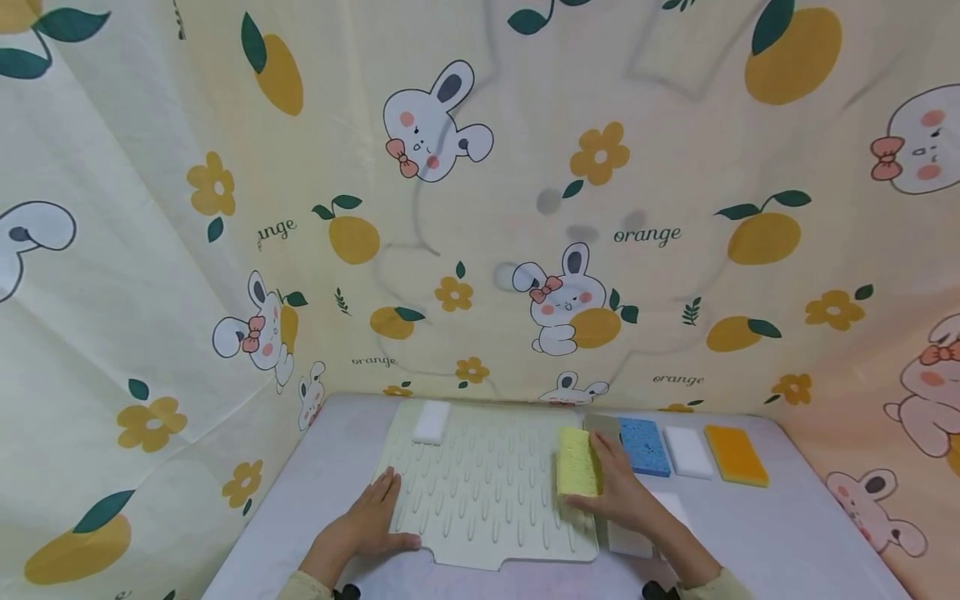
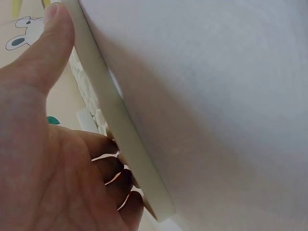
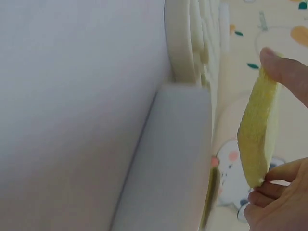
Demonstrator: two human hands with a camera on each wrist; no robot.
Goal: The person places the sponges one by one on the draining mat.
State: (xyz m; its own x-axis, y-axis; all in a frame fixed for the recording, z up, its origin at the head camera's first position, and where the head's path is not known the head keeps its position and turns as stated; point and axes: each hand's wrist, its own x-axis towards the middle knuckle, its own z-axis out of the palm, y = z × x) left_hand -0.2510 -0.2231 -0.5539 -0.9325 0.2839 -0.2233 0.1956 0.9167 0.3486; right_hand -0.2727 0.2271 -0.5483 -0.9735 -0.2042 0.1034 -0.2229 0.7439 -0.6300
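Observation:
A cream drainboard (image 1: pixel 480 492) with rows of raised ridges lies on the table. My left hand (image 1: pixel 372 515) rests at its left edge, fingertips touching the rim and thumb by the front corner; in the left wrist view the fingers (image 2: pixel 108 166) bend loosely against the rim. My right hand (image 1: pixel 621 487) grips a yellow sponge (image 1: pixel 576 463) by its ends, over the board's right side. The right wrist view shows the sponge (image 3: pixel 257 130) raised, between thumb and fingers. A white sponge (image 1: pixel 431 422) lies on the board's far left corner.
Right of the board lie a grey-brown sponge (image 1: pixel 602 426), a blue sponge (image 1: pixel 645 447), a white block (image 1: pixel 687 452) and an orange sponge (image 1: pixel 737 456). Nearer, a pale block (image 1: pixel 630 541) sits beside the board, partly behind my right arm. Printed curtains enclose the table.

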